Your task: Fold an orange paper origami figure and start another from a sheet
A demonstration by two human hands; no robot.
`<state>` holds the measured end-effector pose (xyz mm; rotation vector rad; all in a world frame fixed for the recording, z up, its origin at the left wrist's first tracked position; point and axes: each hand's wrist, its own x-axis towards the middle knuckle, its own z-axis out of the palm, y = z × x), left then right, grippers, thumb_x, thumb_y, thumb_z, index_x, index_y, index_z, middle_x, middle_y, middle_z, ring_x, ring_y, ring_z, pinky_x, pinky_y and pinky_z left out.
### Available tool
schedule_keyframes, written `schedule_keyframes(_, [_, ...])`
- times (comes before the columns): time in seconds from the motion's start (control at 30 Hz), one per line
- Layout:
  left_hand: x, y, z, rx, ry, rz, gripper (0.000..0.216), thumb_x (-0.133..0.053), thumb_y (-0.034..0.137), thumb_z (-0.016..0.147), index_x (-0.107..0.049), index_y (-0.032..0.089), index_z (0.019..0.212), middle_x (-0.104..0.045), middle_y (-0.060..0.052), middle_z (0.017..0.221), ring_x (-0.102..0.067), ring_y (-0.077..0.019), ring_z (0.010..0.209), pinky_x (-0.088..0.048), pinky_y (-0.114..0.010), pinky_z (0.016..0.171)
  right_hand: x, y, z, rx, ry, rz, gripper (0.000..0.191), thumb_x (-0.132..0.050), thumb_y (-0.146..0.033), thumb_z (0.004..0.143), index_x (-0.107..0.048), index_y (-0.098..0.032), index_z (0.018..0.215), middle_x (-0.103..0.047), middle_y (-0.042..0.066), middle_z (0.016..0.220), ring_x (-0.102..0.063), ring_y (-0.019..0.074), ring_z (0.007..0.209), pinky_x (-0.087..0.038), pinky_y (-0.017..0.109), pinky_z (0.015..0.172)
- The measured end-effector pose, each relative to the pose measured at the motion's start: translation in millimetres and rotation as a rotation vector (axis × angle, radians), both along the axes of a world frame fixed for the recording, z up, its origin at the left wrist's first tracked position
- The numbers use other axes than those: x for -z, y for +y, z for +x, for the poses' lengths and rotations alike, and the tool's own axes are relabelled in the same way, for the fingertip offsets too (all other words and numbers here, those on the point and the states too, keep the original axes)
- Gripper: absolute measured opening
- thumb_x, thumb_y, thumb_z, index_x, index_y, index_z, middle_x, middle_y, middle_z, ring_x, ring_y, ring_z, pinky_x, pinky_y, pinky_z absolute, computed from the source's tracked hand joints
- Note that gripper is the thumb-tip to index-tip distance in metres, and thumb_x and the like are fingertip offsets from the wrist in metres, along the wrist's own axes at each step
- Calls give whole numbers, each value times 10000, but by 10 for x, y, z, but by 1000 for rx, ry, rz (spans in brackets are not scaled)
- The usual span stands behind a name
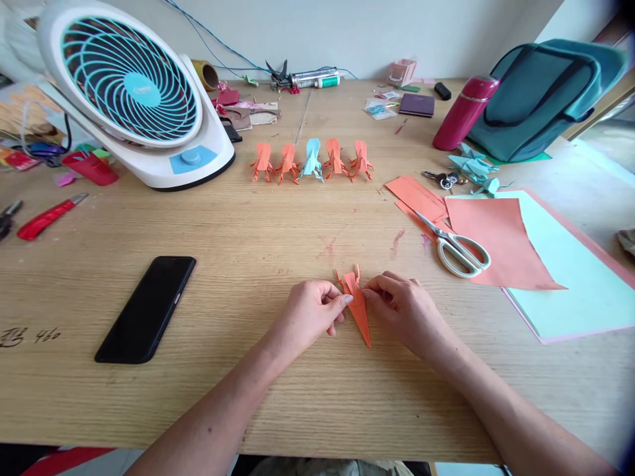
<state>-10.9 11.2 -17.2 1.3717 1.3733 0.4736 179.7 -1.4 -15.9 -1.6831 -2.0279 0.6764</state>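
Note:
A small folded orange paper piece (358, 305), pointed toward me, lies on the wooden table (248, 225). My left hand (310, 314) pinches its left edge with thumb and fingers closed. My right hand (401, 307) pinches its right edge the same way. Farther back stands a row of several finished paper figures (311, 160), orange ones with a light blue one in the middle.
White-handled scissors (456, 248) lie on orange paper sheets (496, 241) over a pale green sheet (570, 277) at right. A black phone (147, 307) lies left. A white and teal fan (133, 92), red flask (464, 112), teal bag (540, 96) and red knife (49, 215) stand around.

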Motion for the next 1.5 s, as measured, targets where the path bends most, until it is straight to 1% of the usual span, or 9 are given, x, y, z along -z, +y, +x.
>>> schedule_keyframes(0.13, [36,-18,34,-34,-45,22,207,-640,321,850,-642,164,716,-687,6,633,-540,-69,397,-427,-183,428,7,-1,-28,-7,17,-6,211,-587,-251,924,-652,-203,729,-653,-5,736,-547,141,659,-348,293,688])
schedule_keyframes(0.3, [-20,-47,63,-64,-65,77,175,-631,271,849,-631,161,713,-670,10,619,-530,-64,386,-427,-174,413,-19,-13,-29,10,91,-10,183,-605,-267,922,-664,-215,758,-649,-13,740,-564,148,678,-360,313,734])
schedule_keyframes(0.43, [-98,-93,76,-84,-80,177,161,-626,265,847,-610,172,717,-655,22,616,-550,-73,397,-430,-172,414,-51,-24,-25,-6,168,82,143,-592,-245,931,-651,-219,803,-639,-7,753,-564,159,698,-375,332,770])
schedule_keyframes(0.57, [-181,-141,91,-104,-62,312,169,-623,267,847,-594,179,706,-628,34,589,-543,-71,401,-421,-166,416,-80,-34,-26,-26,252,180,157,-576,-209,943,-608,-216,789,-621,0,769,-553,168,739,-386,342,782])
schedule_keyframes(0.67, [-218,-158,96,-111,-61,349,191,-617,271,852,-577,181,689,-594,42,557,-535,-69,397,-411,-161,410,-88,-44,-26,-41,287,225,159,-578,-194,948,-595,-216,792,-605,-2,766,-544,167,743,-388,345,785])
schedule_keyframes(0.87, [-207,-168,95,-99,-88,353,197,-609,264,859,-570,182,684,-579,45,538,-526,-64,391,-403,-158,412,-89,-55,-25,-63,306,269,167,-574,-195,957,-593,-216,793,-591,-3,754,-545,166,729,-389,341,767])
schedule_keyframes(1.1, [-206,-178,107,-97,-137,320,173,-591,256,855,-567,186,698,-546,51,547,-520,-62,407,-409,-150,410,-117,-59,-18,-107,360,238,196,-546,-245,981,-593,-218,793,-578,8,758,-536,172,729,-406,336,751])
schedule_keyframes(1.27, [-207,-185,112,-89,-162,307,158,-592,269,853,-581,185,719,-589,37,577,-530,-65,412,-418,-152,407,-132,-63,-23,-125,375,210,221,-516,-254,995,-572,-215,785,-570,9,768,-533,171,738,-407,334,756])
schedule_keyframes(1.5, [-177,-175,108,-87,-215,267,159,-592,288,864,-605,177,750,-611,24,607,-514,-62,411,-417,-155,396,-105,-62,-29,-125,404,180,190,-498,-246,1001,-559,-209,825,-559,6,773,-523,163,733,-406,330,756])
